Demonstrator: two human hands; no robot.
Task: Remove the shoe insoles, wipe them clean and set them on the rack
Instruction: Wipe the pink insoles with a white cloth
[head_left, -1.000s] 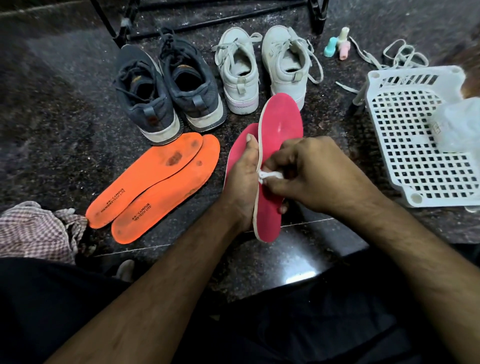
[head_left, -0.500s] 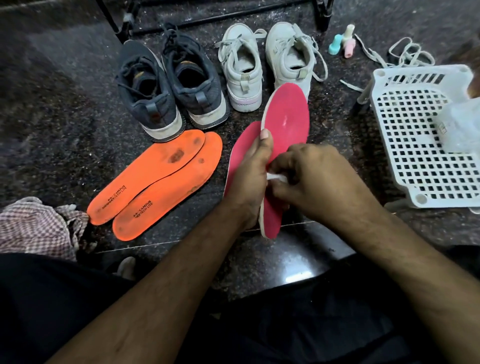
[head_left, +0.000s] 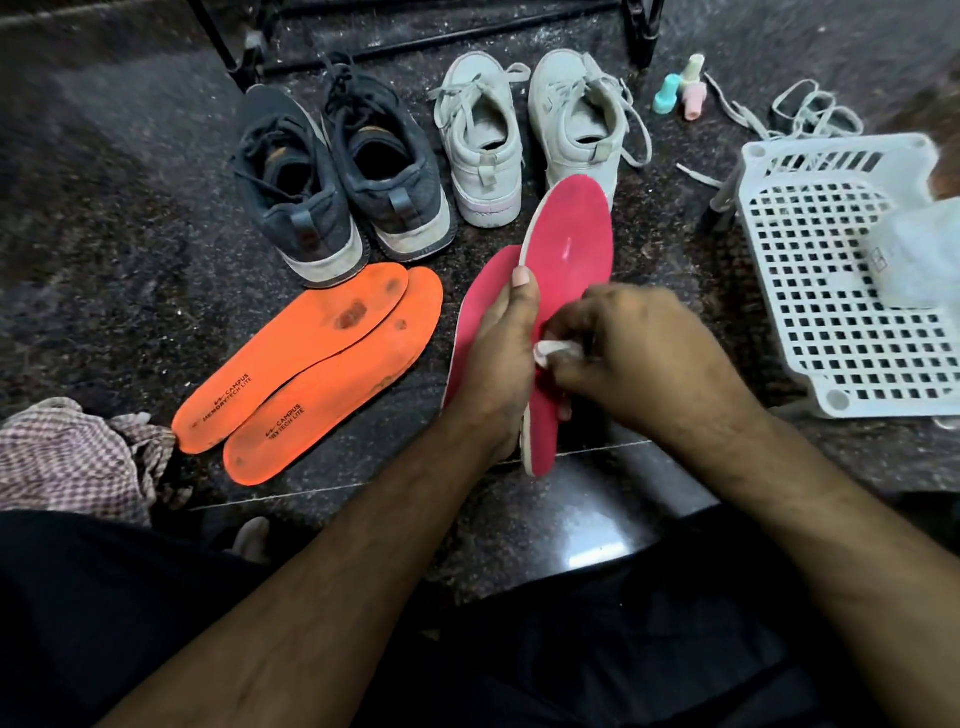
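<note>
My left hand (head_left: 496, 364) grips a pink insole (head_left: 569, 244) by its edge and holds it tilted above the floor. My right hand (head_left: 639, 358) pinches a small white wipe (head_left: 553, 352) against the insole's middle. A second pink insole (head_left: 480, 291) lies on the floor behind my left hand, mostly hidden. Two orange insoles (head_left: 311, 364) with dark stains lie side by side to the left. A pair of dark blue shoes (head_left: 337, 171) and a pair of white shoes (head_left: 530, 135) stand beyond them. A white plastic rack (head_left: 810, 291) sits at the right.
A clear plastic packet (head_left: 919, 260) lies on the white rack. Loose white laces (head_left: 779, 114) and three small pastel bottles (head_left: 680, 91) lie at the back right. A checked cloth (head_left: 72, 457) is bunched at the left. Black metal shelf legs (head_left: 415, 31) cross the back.
My right hand has slid the wipe along the pink insole, and the insole's tip has shifted slightly farther right. My left hand keeps the same grip.
</note>
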